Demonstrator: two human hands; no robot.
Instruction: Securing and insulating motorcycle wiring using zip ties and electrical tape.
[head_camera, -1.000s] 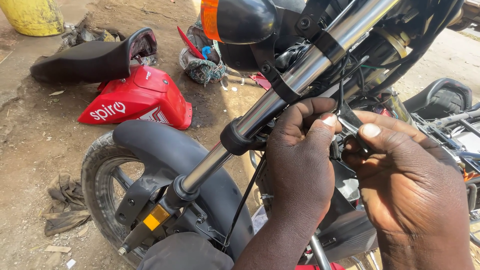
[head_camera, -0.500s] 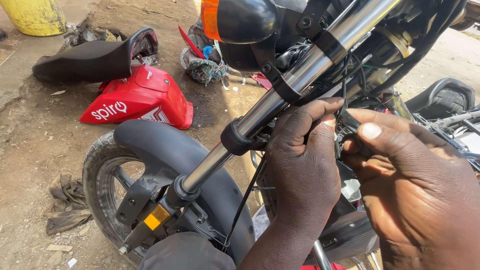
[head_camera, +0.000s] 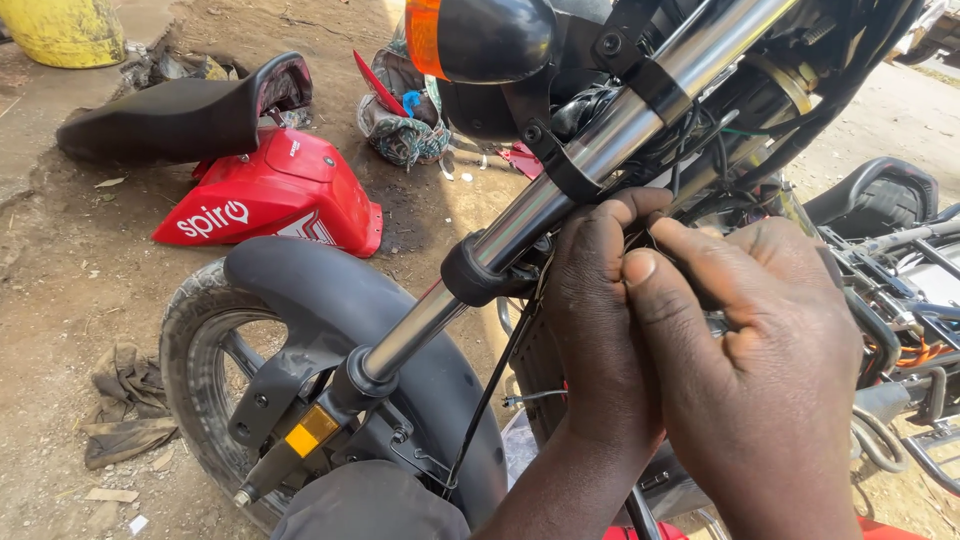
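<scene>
A motorcycle stands in front of me, its chrome fork tube slanting down to the front wheel under a black mudguard. My left hand reaches up behind the fork, its fingers curled around thin black wires near the steering head. My right hand presses against it from the right, thumb laid over the left fingers, pinching the same wires. What lies between the fingertips is hidden. A black cable hangs below the hands.
A black turn signal with an orange lens hangs above. On the dirt to the left lie a black seat, a red body panel, rags and a cloth bundle. A yellow drum stands far left. Another bike's frame is on the right.
My right hand has slid left and closed over the left fingers. The small light part seen between the fingertips earlier is now covered.
</scene>
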